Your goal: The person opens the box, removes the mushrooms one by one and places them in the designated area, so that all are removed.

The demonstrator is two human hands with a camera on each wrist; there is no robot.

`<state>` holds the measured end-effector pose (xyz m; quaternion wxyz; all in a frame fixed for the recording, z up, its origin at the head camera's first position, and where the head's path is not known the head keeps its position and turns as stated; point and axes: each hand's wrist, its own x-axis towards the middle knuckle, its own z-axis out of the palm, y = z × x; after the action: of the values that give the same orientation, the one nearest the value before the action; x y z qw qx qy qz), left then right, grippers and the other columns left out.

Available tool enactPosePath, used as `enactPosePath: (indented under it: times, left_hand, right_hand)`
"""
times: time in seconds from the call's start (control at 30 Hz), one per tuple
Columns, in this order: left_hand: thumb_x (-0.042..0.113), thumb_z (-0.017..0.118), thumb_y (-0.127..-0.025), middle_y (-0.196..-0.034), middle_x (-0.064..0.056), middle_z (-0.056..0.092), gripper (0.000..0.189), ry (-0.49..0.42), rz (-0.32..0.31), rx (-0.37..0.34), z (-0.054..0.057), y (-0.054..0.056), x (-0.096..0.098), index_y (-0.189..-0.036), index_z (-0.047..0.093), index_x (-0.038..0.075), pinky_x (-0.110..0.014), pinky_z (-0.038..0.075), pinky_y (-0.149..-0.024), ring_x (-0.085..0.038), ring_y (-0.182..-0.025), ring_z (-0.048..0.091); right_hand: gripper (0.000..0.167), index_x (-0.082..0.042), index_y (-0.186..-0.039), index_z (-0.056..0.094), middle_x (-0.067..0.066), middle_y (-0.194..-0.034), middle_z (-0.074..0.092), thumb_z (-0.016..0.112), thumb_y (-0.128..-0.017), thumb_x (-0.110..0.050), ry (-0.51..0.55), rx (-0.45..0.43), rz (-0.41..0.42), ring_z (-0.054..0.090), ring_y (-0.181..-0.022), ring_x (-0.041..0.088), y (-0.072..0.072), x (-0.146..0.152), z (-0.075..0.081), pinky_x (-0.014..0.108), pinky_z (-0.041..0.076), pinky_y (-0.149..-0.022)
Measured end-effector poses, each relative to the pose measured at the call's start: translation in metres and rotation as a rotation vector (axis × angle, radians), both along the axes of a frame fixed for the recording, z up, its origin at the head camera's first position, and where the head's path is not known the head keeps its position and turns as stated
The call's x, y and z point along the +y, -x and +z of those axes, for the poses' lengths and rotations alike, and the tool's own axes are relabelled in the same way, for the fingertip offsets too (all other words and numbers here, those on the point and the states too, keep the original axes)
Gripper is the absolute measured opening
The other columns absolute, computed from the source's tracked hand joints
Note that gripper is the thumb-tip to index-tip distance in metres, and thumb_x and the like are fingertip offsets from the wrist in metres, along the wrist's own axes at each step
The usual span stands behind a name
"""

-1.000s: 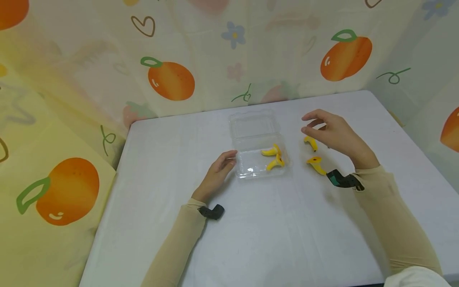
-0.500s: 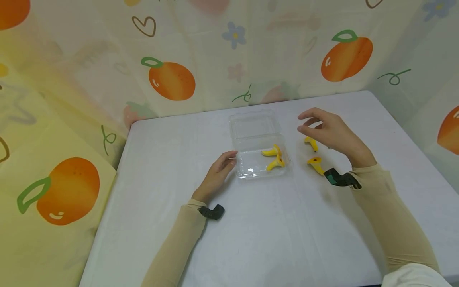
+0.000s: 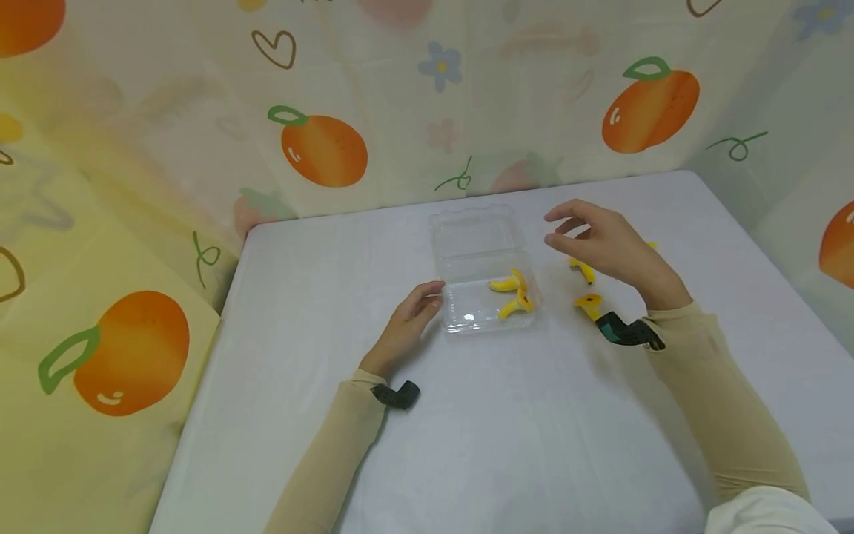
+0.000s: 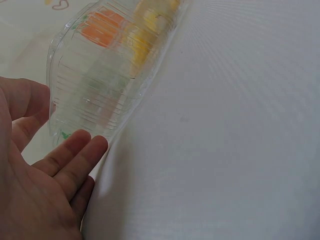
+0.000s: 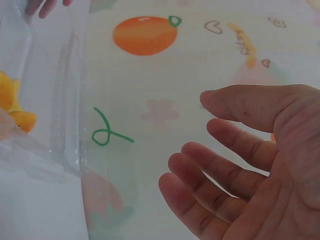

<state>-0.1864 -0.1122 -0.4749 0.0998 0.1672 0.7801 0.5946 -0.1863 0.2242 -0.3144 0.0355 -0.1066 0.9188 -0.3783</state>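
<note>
A clear plastic clamshell box (image 3: 460, 304) lies with its lid (image 3: 477, 230) folded back. Inside, toward its right end, are two small curved yellow pieces (image 3: 514, 305) with flared ends. My left hand (image 3: 407, 320) is at the box's left edge, its fingertips right at the rim; in the left wrist view the fingers (image 4: 80, 162) lie loosely against the box side. My right hand (image 3: 610, 248) is raised to the right of the lid, fingers gently bent and nothing between them. Below it lie similar yellow pieces, one (image 3: 583, 270) near the hand and another (image 3: 588, 304) partly behind the wrist camera.
A white cloth covers the table (image 3: 320, 297). A bit of yellow (image 3: 651, 245) shows behind my right hand. Printed curtains (image 3: 400, 111) with oranges, hearts and flowers stand at the back and sides. A dark camera mount (image 3: 396, 395) is on my left wrist.
My right hand has drifted slightly left toward the lid, uncovering a yellow bit behind it. My left hand, the box and the pieces in it look unchanged.
</note>
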Motion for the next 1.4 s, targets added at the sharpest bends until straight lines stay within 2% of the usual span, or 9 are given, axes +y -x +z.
enactPosePath:
  times: [0.27,0.4,0.53,0.7,0.77,0.93,1.17,1.4]
  left_hand:
    - [0.018,0.051,-0.106,-0.149,-0.009,0.054,0.040,0.001,0.002,0.008,-0.001,0.000,0.000,-0.145,0.050,0.013,-0.045,0.039,-0.120,-0.029,-0.134,0.055]
    - [0.018,0.051,-0.106,-0.149,-0.011,0.053,0.040,-0.007,-0.004,0.004,0.000,0.001,0.000,-0.145,0.050,0.012,-0.047,0.038,-0.120,-0.030,-0.135,0.054]
    - [0.017,0.051,-0.106,-0.150,-0.013,0.053,0.041,-0.015,-0.016,0.006,0.000,0.001,0.001,-0.146,0.050,0.010,-0.049,0.038,-0.120,-0.032,-0.136,0.053]
    - [0.018,0.051,-0.106,-0.149,-0.010,0.054,0.040,0.001,-0.011,0.005,0.001,0.001,0.001,-0.146,0.050,0.013,-0.046,0.039,-0.120,-0.029,-0.136,0.054]
    - [0.020,0.051,-0.106,-0.149,-0.009,0.054,0.040,0.008,-0.007,0.003,0.001,0.000,0.001,-0.146,0.050,0.014,-0.046,0.039,-0.120,-0.028,-0.136,0.055]
    - [0.020,0.051,-0.106,-0.149,-0.008,0.054,0.039,0.014,0.002,0.001,0.001,0.000,0.001,-0.145,0.050,0.015,-0.046,0.039,-0.120,-0.028,-0.135,0.055]
    - [0.019,0.051,-0.106,-0.150,-0.009,0.053,0.040,0.010,-0.001,0.006,0.002,-0.001,0.001,-0.146,0.050,0.013,-0.047,0.039,-0.120,-0.029,-0.136,0.054]
    - [0.021,0.050,-0.107,-0.150,-0.007,0.053,0.040,0.018,-0.004,0.003,0.004,-0.002,0.001,-0.146,0.050,0.016,-0.046,0.038,-0.121,-0.028,-0.136,0.054]
  right_hand:
    - [0.036,-0.013,-0.132,0.059,0.010,-0.132,0.063,0.064,-0.100,-0.030,0.014,-0.015,0.029,0.066,-0.110,0.031,0.002,-0.008,0.000,0.037,0.056,-0.085]
    - [0.037,-0.015,-0.133,0.058,0.011,-0.134,0.062,0.063,-0.100,-0.031,0.011,-0.055,0.042,0.066,-0.110,0.034,0.002,-0.013,-0.001,0.040,0.056,-0.084]
    - [0.036,-0.015,-0.132,0.058,0.010,-0.136,0.061,0.064,-0.100,-0.029,-0.002,-0.057,0.054,0.067,-0.110,0.036,0.003,-0.015,-0.003,0.045,0.056,-0.086]
    - [0.035,-0.016,-0.131,0.059,0.013,-0.132,0.062,0.064,-0.099,-0.029,-0.009,-0.065,0.060,0.068,-0.110,0.038,0.004,-0.018,-0.006,0.039,0.055,-0.071]
    - [0.035,-0.016,-0.131,0.058,0.012,-0.133,0.062,0.064,-0.100,-0.028,-0.010,-0.071,0.066,0.066,-0.112,0.037,0.005,-0.019,-0.008,0.042,0.058,-0.074]
    - [0.034,-0.013,-0.131,0.059,0.010,-0.137,0.060,0.065,-0.100,-0.025,-0.013,-0.066,0.090,0.062,-0.116,0.034,0.006,-0.022,-0.012,0.052,0.056,-0.097]
    - [0.032,-0.012,-0.128,0.060,0.011,-0.136,0.061,0.065,-0.099,-0.024,-0.007,-0.052,0.109,0.061,-0.119,0.032,0.007,-0.025,-0.016,0.054,0.055,-0.098]
    - [0.032,-0.011,-0.128,0.061,0.010,-0.136,0.061,0.065,-0.099,-0.023,-0.023,-0.057,0.117,0.060,-0.120,0.031,0.010,-0.027,-0.023,0.053,0.054,-0.099]
